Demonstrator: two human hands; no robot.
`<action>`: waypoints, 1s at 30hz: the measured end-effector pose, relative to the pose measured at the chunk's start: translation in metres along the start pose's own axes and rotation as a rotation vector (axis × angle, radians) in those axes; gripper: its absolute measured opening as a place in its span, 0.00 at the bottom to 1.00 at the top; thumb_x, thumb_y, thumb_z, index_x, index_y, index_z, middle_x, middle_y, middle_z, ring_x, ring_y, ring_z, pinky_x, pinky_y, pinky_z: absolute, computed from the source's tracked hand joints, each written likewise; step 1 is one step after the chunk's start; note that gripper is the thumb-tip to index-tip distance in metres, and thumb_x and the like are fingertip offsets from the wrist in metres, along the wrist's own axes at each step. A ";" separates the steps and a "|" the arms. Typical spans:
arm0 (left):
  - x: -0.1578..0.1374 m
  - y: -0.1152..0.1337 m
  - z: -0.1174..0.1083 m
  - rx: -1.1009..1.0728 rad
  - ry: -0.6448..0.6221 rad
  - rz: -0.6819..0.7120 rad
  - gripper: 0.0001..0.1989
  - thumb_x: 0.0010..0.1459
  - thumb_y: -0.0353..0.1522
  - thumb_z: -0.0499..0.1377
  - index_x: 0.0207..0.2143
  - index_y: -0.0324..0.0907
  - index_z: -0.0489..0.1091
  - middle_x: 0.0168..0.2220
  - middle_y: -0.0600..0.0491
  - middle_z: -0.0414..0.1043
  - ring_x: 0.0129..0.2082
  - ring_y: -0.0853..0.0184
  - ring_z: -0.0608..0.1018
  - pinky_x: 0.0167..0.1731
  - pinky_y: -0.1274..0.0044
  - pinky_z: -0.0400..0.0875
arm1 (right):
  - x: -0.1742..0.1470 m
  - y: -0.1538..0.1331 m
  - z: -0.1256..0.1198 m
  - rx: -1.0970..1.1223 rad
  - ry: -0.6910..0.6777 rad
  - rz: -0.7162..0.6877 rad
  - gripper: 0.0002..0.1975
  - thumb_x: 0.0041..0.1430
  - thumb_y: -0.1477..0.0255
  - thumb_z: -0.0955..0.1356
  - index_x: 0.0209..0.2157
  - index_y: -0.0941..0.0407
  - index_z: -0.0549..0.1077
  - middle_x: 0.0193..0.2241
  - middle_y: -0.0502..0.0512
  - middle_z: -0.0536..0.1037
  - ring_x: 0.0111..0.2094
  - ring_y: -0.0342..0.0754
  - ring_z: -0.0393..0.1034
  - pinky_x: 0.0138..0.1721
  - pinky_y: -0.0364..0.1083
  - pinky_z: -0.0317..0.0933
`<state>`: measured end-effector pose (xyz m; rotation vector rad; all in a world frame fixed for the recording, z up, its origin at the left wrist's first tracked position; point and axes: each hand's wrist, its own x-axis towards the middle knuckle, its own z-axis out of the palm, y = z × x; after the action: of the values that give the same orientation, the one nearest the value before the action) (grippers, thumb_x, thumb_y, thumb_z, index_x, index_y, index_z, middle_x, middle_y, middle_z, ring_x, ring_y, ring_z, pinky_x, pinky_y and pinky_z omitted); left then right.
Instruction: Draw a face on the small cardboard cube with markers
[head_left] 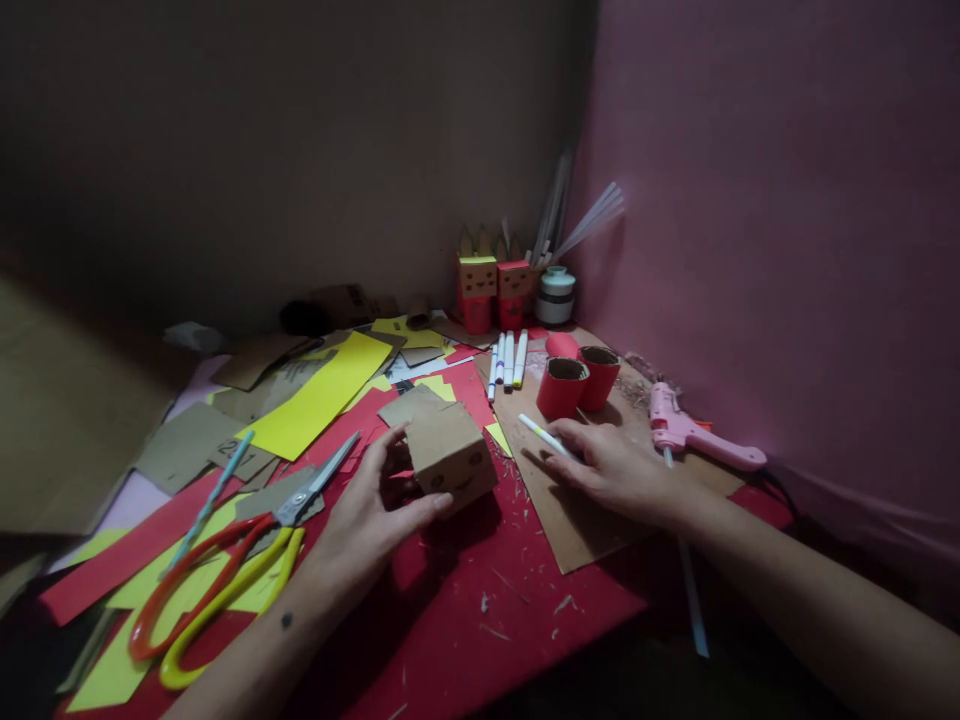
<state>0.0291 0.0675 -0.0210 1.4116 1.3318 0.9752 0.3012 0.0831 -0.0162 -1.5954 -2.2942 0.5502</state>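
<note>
Left fingers hold cardboard box | brown, blocky | dark drawn face

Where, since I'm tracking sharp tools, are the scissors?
In the head view, the scissors lie at lower left, on paper scraps, just left of the left hand.

A red table bears cardboard (plus scraps).

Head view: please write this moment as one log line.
left hand: holds cardboard box; right hand: holds marker; near left: scissors; near right: red tubes, glue gun
</note>
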 end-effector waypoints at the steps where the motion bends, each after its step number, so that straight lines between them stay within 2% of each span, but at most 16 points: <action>1: -0.001 0.004 0.000 -0.035 -0.004 -0.045 0.40 0.48 0.40 0.70 0.61 0.42 0.59 0.61 0.40 0.70 0.60 0.49 0.74 0.53 0.64 0.75 | 0.000 0.002 0.002 -0.026 0.011 0.011 0.11 0.68 0.66 0.63 0.38 0.58 0.73 0.33 0.61 0.78 0.32 0.51 0.71 0.30 0.47 0.55; 4: -0.003 0.006 -0.001 -0.174 -0.008 -0.128 0.37 0.48 0.38 0.71 0.59 0.43 0.64 0.60 0.44 0.73 0.60 0.50 0.75 0.53 0.68 0.76 | -0.001 0.007 0.007 -0.088 0.038 0.020 0.10 0.66 0.71 0.63 0.44 0.59 0.74 0.37 0.64 0.79 0.37 0.55 0.72 0.33 0.49 0.55; 9: 0.003 -0.014 -0.002 -0.424 -0.014 -0.166 0.36 0.47 0.36 0.72 0.59 0.46 0.66 0.53 0.48 0.79 0.56 0.52 0.78 0.50 0.71 0.77 | -0.002 0.009 0.013 -0.160 0.107 0.015 0.11 0.64 0.74 0.64 0.46 0.58 0.74 0.38 0.64 0.80 0.38 0.57 0.72 0.34 0.49 0.56; 14: 0.003 -0.015 -0.002 -0.473 0.003 -0.183 0.37 0.45 0.36 0.73 0.58 0.45 0.66 0.51 0.46 0.80 0.55 0.52 0.79 0.49 0.71 0.77 | -0.002 0.013 0.016 -0.165 0.123 0.006 0.12 0.63 0.75 0.63 0.47 0.59 0.74 0.38 0.66 0.80 0.38 0.58 0.73 0.34 0.51 0.59; 19: -0.002 -0.002 -0.003 -0.259 0.062 -0.148 0.42 0.45 0.40 0.73 0.61 0.43 0.62 0.57 0.44 0.74 0.57 0.52 0.76 0.52 0.71 0.73 | -0.002 0.016 0.018 -0.136 0.141 -0.006 0.13 0.63 0.74 0.64 0.47 0.59 0.74 0.38 0.65 0.80 0.38 0.57 0.74 0.34 0.51 0.61; 23: -0.003 0.004 -0.001 -0.087 0.069 -0.098 0.46 0.44 0.44 0.72 0.62 0.41 0.58 0.61 0.40 0.70 0.58 0.49 0.75 0.51 0.67 0.75 | -0.001 0.017 0.018 -0.100 0.147 -0.012 0.13 0.63 0.73 0.65 0.47 0.58 0.75 0.37 0.64 0.81 0.35 0.56 0.75 0.33 0.50 0.62; 27: -0.001 -0.008 0.003 0.123 -0.005 0.039 0.45 0.50 0.43 0.67 0.64 0.42 0.51 0.61 0.38 0.67 0.56 0.50 0.77 0.52 0.62 0.75 | -0.004 0.014 0.016 -0.058 0.182 -0.031 0.13 0.65 0.72 0.64 0.46 0.58 0.76 0.37 0.63 0.81 0.36 0.55 0.76 0.35 0.51 0.64; 30: -0.003 -0.021 0.000 0.348 -0.045 0.160 0.45 0.53 0.43 0.65 0.67 0.43 0.48 0.62 0.36 0.65 0.57 0.47 0.75 0.54 0.54 0.71 | -0.011 0.014 0.010 0.168 0.241 -0.027 0.18 0.66 0.66 0.65 0.54 0.56 0.74 0.38 0.60 0.81 0.35 0.51 0.75 0.35 0.49 0.66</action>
<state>0.0229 0.0642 -0.0415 1.8155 1.4195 0.8348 0.3118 0.0753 -0.0319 -1.4628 -2.0338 0.4993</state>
